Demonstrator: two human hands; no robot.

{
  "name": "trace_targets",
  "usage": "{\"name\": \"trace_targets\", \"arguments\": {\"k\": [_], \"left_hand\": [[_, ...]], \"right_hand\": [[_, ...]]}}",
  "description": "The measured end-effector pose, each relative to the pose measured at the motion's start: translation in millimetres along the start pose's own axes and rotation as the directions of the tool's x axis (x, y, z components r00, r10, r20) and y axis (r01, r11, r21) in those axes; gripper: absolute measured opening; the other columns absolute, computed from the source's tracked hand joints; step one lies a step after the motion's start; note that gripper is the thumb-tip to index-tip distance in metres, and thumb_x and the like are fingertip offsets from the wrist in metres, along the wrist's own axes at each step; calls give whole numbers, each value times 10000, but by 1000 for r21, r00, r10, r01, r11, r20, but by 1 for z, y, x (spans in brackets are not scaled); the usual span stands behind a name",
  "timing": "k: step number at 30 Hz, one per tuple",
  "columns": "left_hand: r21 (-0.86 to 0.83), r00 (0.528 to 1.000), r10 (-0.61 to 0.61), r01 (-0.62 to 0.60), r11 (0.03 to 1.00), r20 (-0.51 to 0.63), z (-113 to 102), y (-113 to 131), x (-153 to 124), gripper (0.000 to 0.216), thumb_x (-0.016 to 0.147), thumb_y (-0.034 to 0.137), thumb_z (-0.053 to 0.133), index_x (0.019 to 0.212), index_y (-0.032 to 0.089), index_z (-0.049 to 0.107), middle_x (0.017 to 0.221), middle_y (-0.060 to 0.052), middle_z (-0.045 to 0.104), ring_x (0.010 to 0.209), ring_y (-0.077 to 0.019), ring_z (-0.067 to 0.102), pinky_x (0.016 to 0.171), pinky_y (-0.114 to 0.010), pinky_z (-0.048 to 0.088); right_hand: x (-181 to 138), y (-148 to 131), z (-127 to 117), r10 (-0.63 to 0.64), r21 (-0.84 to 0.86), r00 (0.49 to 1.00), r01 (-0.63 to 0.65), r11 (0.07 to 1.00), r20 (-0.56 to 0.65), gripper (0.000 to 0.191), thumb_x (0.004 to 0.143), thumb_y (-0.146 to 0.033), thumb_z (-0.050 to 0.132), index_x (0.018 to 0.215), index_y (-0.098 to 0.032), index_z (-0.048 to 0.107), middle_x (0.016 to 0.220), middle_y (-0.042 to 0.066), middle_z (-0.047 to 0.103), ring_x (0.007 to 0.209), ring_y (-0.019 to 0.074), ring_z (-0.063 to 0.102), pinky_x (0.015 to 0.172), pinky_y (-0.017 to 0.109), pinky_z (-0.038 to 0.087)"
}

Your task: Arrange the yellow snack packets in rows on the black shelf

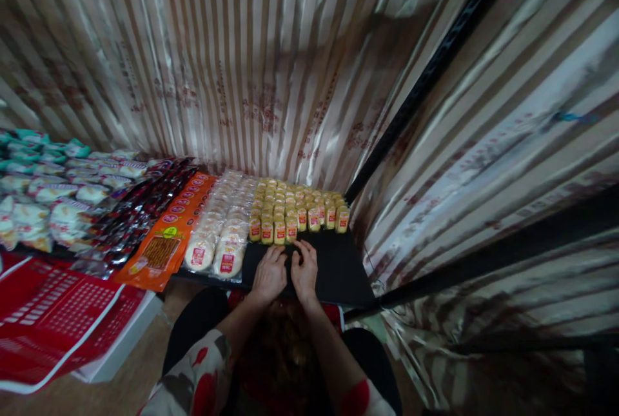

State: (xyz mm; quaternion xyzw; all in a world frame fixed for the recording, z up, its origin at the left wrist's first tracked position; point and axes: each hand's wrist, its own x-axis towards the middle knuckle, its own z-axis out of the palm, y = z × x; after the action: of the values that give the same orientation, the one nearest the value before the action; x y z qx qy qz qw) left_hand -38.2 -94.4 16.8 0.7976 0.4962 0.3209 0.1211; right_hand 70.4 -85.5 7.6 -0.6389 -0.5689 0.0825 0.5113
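Small yellow-wrapped packaged cakes with red and white labels stand in close rows on a black shelf board. My left hand is at the front row, fingers stretched forward and fingertips at the base of the packs. Beside it, my right hand has its fingers bent and spread, the index fingertip close to the same row. Nothing shows in either hand. Whether the fingertips touch the packs is hard to make out. Left of them lie two rows of clear-wrapped round flat biscuits.
Further left are an orange snack bag, dark shiny packets and white and green packets. A red basket stands at lower left. Black metal posts and striped sheeting enclose the shelf.
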Motion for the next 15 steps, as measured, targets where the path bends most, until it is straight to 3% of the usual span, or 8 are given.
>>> {"name": "trace_targets", "arguments": {"k": [5, 7, 9, 12, 15], "left_hand": [[-59, 998, 34, -37, 998, -47, -4, 16, -32, 287, 779, 66, 385, 912, 157, 622, 967, -84, 614, 943, -194, 499, 844, -336, 469], [-96, 1000, 30, -30, 995, -1, 1, 26, -53, 274, 787, 92, 379, 877, 164, 629, 912, -78, 619, 902, -191, 509, 805, -320, 469], [-116, 990, -14, 31, 993, 142, 13, 33, -76, 273, 789, 108, 374, 843, 162, 637, 893, -76, 627, 884, -187, 524, 816, -311, 460], [-33, 898, -183, 214, 976, 400, 36, 34, -111, 310, 777, 121, 381, 949, 138, 638, 1046, -109, 619, 997, -206, 526, 920, -333, 414], [37, 751, -242, 280, 959, 615, 56, 24, -145, 381, 766, 185, 432, 1104, 115, 594, 1185, -158, 568, 1106, -254, 498, 954, -373, 385]], "right_hand": [[-57, -10, -39, 23, 51, 991, -30, 998, 132, 295, 861, -312, 379, 963, -157, 608, 932, 106, 645, 835, 171, 608, 701, 253, 489], [-82, -2, -53, 61, -17, 976, -59, 998, 209, 305, 876, -330, 359, 950, -169, 607, 852, 87, 672, 726, 160, 625, 645, 231, 479], [-104, 12, -65, 109, -200, 941, -46, 979, 320, 317, 879, -312, 337, 912, -183, 625, 807, 86, 683, 711, 173, 637, 647, 238, 472], [-131, 34, -75, 253, -492, 817, 43, 869, 518, 299, 829, -195, 381, 958, -161, 649, 943, 136, 684, 877, 227, 638, 749, 293, 469], [-150, 46, -77, 285, -533, 644, 227, 815, 710, 306, 742, -84, 429, 879, -161, 692, 967, 150, 682, 971, 265, 608, 823, 342, 447]]}}
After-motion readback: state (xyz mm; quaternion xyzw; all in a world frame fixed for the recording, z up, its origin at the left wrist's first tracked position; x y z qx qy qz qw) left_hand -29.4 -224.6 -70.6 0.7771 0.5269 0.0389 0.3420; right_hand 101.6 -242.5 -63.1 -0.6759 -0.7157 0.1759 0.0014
